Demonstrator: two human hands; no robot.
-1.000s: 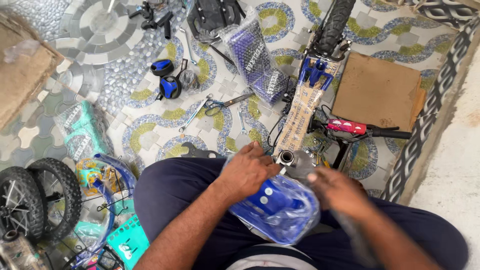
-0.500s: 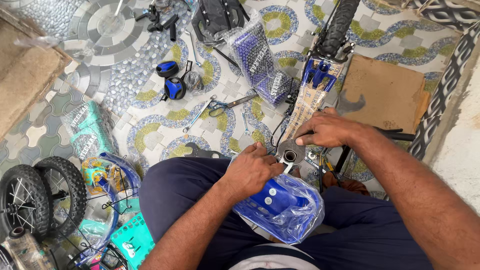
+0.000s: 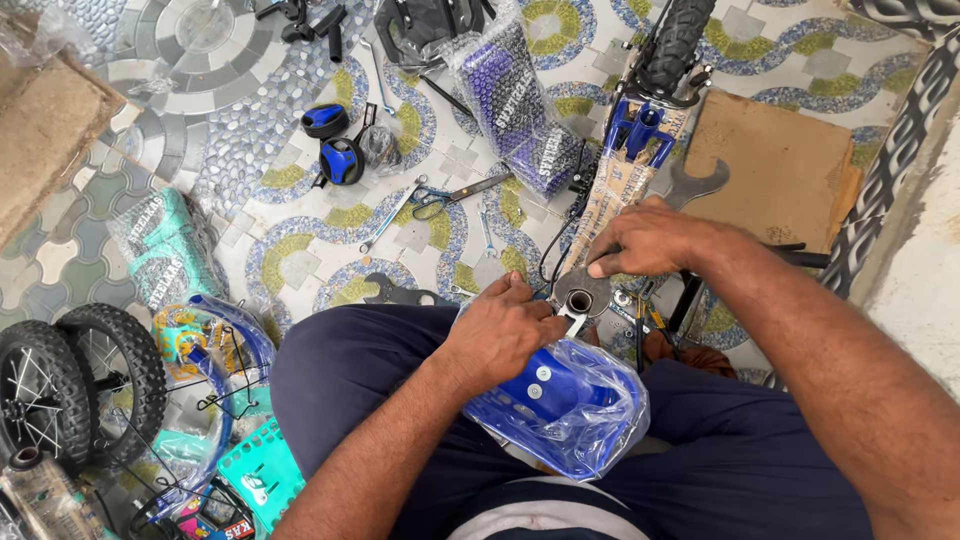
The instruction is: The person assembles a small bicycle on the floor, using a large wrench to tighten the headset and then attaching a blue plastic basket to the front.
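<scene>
Seen from above, I sat on a patterned tile floor (image 3: 300, 265) w/ a small bike frame (image 3: 625, 190) lying in front of my knees. My left hand (image 3: 500, 335) was closed around the top of a blue plastic basket (image 3: 560, 400), wrapped in a clear bag, in my lap; its white bracket (image 3: 576, 317) touched the frame's round tube end (image 3: 580, 300). My right hand (image 3: 650, 240) lay pressed flat, fingers together, on the paper-wrapped frame just above that tube. To do this well, I judged: keep the frame steady w/ the right hand, line the bracket squarely on the tube. Nearby: front tyre (image 3: 675, 40), flat spanner (image 3: 695, 185) on cardboard (image 3: 780, 170), scissors (image 3: 455, 195), wrench (image 3: 390, 215), 2 small wheels (image 3: 75, 385) at left. Loose cables (image 3: 560, 240) lay close by the tube.
</scene>
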